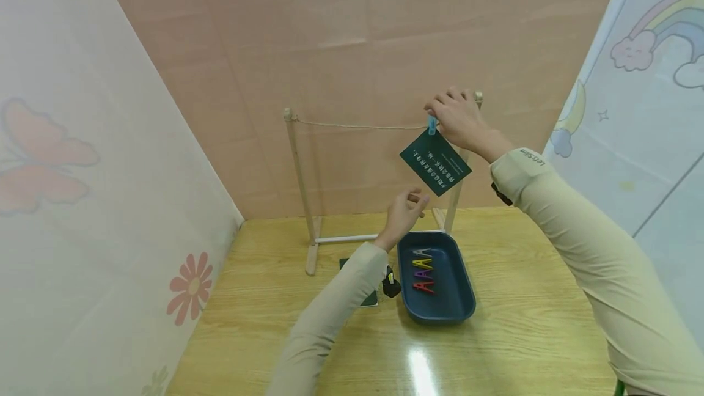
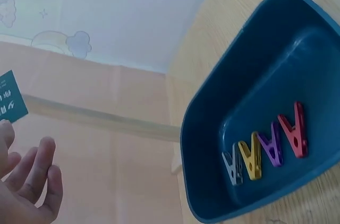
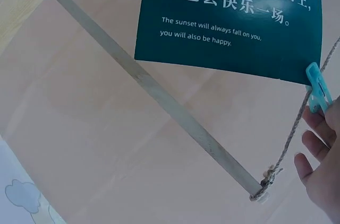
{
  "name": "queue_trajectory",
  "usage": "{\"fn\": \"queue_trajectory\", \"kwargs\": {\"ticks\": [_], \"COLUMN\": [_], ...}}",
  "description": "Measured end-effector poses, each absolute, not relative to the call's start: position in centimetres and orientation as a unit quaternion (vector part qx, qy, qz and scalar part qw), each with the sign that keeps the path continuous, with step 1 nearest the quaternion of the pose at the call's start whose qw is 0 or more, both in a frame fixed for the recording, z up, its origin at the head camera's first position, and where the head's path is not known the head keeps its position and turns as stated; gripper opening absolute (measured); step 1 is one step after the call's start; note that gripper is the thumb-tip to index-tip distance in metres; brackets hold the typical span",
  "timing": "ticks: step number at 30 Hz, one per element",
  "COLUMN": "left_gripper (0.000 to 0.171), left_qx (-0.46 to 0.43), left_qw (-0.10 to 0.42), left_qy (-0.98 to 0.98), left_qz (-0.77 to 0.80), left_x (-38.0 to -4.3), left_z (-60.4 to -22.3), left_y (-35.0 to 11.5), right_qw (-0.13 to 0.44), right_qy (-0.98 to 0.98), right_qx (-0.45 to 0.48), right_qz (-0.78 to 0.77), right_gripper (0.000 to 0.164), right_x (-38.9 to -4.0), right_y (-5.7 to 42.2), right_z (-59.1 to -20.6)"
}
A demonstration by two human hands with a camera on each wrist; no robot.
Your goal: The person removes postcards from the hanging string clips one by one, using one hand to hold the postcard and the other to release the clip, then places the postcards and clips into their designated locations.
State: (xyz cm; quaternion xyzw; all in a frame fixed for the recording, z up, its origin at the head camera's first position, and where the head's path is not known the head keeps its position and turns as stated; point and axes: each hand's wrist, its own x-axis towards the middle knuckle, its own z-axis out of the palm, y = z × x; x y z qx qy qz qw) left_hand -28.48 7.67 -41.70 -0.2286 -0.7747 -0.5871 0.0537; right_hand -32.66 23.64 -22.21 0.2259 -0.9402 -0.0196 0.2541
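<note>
A light-blue clothespin [image 1: 432, 124] clips one corner of a dark green card [image 1: 436, 162] to the string [image 1: 357, 126]; the card hangs tilted, its white lettering showing. My right hand [image 1: 459, 120] pinches the clothespin's upper end, though the thumb is hidden in the right wrist view, where the clothespin [image 3: 318, 87] sits at the card's corner. Just below the card, my left hand [image 1: 404, 216] hovers with loosely bent fingers and nothing in them. In the left wrist view that hand [image 2: 32, 187] appears apart from the card [image 2: 10, 99].
Wooden posts [image 1: 299, 176] carry the string above the table [image 1: 264, 322]. A dark blue tray [image 1: 467, 298] holds grey, yellow, purple and red clothespins [image 1: 423, 286] in a row. Another dark green card [image 1: 370, 300] lies partly under my left forearm.
</note>
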Motion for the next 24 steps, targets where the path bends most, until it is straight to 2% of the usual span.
{"fn": "queue_trajectory", "kwargs": {"ticks": [5,11,20,24], "left_gripper": [0.039,0.028,0.018,0.014], "left_qx": [-0.244,-0.259,-0.244,-0.230], "left_qw": [0.060,0.073,0.106,0.122], "left_qy": [-0.766,-0.746,-0.732,-0.733], "left_qz": [-0.592,-0.609,-0.627,-0.628], "left_x": [-28.3,-28.5,-28.7,-28.8], "left_z": [-41.4,-41.3,-40.6,-40.5], "left_y": [8.3,8.9,9.6,9.5], "right_qw": [0.252,0.261,0.263,0.245], "right_qy": [-0.941,-0.938,-0.937,-0.939], "right_qx": [0.225,0.227,0.231,0.240], "right_qz": [-0.009,-0.002,0.011,0.008], "right_gripper": [0.028,0.028,0.030,0.030], "right_x": [-32.7,-32.7,-32.6,-32.4], "right_y": [23.7,23.7,24.0,24.1], "right_z": [-22.3,-22.5,-22.8,-22.4]}}
